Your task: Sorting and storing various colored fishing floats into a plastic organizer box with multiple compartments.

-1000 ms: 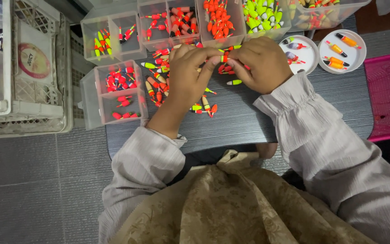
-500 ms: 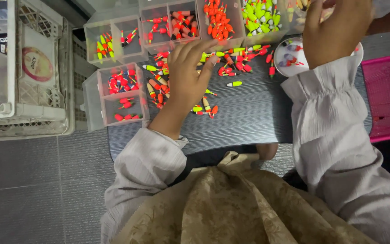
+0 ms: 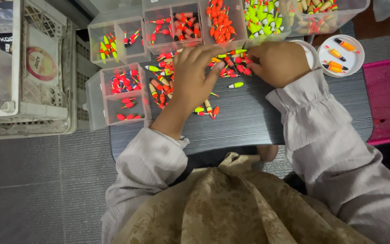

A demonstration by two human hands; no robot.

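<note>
Small floats are being sorted by colour on the dark worktop. Several trays are already partly filled, yet a loose pile is left between the hands. The left hand is laid flat, fingers spread, on the pile; the right hand is curled at its edge, its grasp hidden. Half a second earlier the right hand was raised over the white dishes; it is now brought back down.

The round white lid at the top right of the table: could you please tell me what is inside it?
The round white lid holds a few orange floats with dark tips, lying loose. A second white lid beside it is largely covered by the right hand, so its contents cannot be seen.
</note>
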